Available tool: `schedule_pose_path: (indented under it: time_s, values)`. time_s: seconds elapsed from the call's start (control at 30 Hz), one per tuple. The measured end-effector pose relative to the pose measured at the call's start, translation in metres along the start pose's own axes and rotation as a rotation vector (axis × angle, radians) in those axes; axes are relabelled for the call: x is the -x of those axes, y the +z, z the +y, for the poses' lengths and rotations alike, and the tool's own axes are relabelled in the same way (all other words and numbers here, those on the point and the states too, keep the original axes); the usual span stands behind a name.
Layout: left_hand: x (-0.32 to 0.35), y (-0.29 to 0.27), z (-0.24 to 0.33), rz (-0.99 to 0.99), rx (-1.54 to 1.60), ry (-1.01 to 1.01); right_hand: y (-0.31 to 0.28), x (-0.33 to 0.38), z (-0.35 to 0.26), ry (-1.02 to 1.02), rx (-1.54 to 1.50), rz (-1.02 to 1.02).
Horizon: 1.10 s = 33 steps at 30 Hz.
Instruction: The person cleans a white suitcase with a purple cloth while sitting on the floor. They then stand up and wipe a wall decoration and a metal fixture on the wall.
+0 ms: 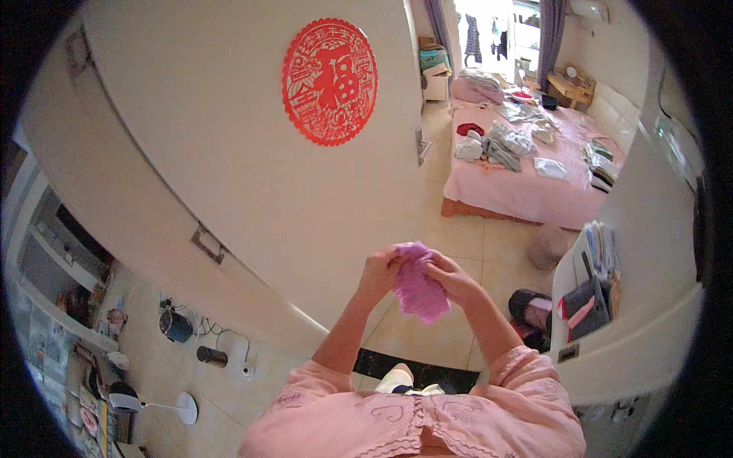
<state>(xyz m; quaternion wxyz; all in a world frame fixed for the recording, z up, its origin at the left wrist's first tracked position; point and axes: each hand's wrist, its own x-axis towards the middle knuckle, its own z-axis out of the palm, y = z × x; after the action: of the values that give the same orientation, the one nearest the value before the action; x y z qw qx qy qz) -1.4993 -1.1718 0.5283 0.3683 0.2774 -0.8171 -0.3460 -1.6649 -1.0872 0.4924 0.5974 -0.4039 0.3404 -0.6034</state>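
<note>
Cloth point(424, 294): fuzzy, lilac, bunched at its top and hanging loose below the fingers, held in the air between both hands, in front of the wearer's chest

Left hand point(379, 272): grasping the cloth's upper left edge, fingers bent in on it; the exact finger placing is too small to tell

Right hand point(452, 279): grasping the cloth's upper right part, with more of the fabric hanging just below its fingertips

Two-handed hold: the step in hand looks like handling the cloth between both hands, neither hand being free

Limp fabric: the next move, I judge, calls for one firm grip while the other shifts, since such soft cloth would sag or slip from a loose one

Door point(252, 202): beyond and left of the left hand, bearing a red round paper-cut point(330, 82), its lever handle point(422, 146) ahead of both hands

Bed point(527, 200): ahead and right of the right hand, well apart, pink-covered, strewn with garments point(508, 143)

Pouf point(547, 246): grey, on the floor right of the right hand

Threshold strip point(369, 365): dark, below both hands
</note>
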Motion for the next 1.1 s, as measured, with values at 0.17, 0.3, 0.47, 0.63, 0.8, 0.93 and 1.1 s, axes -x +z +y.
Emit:
schedule_pose_path:
  time_s: [0.17,0.3,0.47,0.63,0.8,0.93,1.1]
  values:
    - [-0.049,-0.009,-0.026,-0.036,-0.076,-0.181,-0.027,-0.075,-0.013,0.038,0.186,-0.135]
    - [-0.092,-0.013,-0.046,-0.003,-0.076,-0.169,-0.04,-0.125,-0.022,0.05,0.289,-0.149]
    - [-0.141,-0.034,-0.057,0.109,-0.182,-0.04,-0.065,-0.191,-0.067,-0.115,0.909,0.039]
    - [-0.128,-0.075,-0.036,0.313,-0.223,-0.224,-0.069,-0.253,-0.079,-0.569,1.089,-0.034]
    - [-0.087,-0.108,-0.023,0.701,-0.413,-0.328,0.011,-0.288,-0.101,-0.266,0.458,-0.424]
    - [-0.085,-0.144,0.04,1.202,-0.344,-0.512,0.09,-0.312,-0.127,-0.622,0.719,-0.628]
    - [-0.131,-0.212,0.081,1.358,-1.099,0.34,0.201,-0.31,-0.17,-1.219,0.418,-0.55]
